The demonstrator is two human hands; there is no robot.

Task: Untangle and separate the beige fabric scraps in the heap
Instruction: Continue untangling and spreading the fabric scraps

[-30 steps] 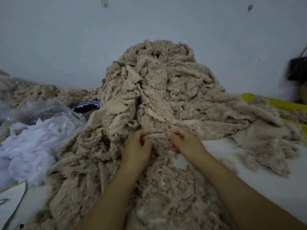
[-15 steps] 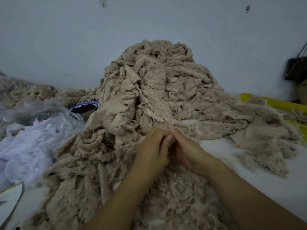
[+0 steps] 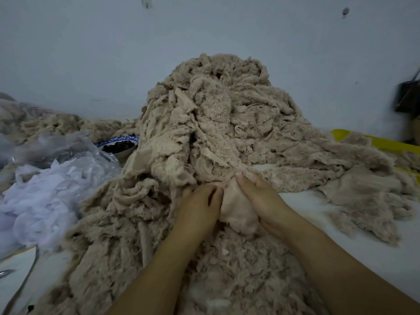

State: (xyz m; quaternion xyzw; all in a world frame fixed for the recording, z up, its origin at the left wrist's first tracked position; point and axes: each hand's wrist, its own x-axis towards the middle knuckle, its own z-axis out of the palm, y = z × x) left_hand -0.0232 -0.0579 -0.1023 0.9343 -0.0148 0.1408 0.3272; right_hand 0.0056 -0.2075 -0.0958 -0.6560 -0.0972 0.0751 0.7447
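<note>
A tall heap of beige fabric scraps [image 3: 218,123] rises against the wall and spreads toward me over the white table [image 3: 322,214]. At its foot, my left hand [image 3: 200,205] and my right hand [image 3: 261,198] sit side by side. Between them is a smooth pale beige scrap [image 3: 236,212]. The fingers of both hands curl into it, the left from its left edge, the right over its top and right side. The left fingertips are buried in the fabric.
A clear plastic bag of white scraps [image 3: 45,187] lies at the left. A blue-patterned bowl [image 3: 118,145] sits behind it. More beige scraps [image 3: 52,123] lie at the far left. A yellow tray edge [image 3: 386,142] and a dark object [image 3: 409,96] are at the right.
My hands came together from apart, then drew a pale scrap out of the heap; it now shows bunched between them.
</note>
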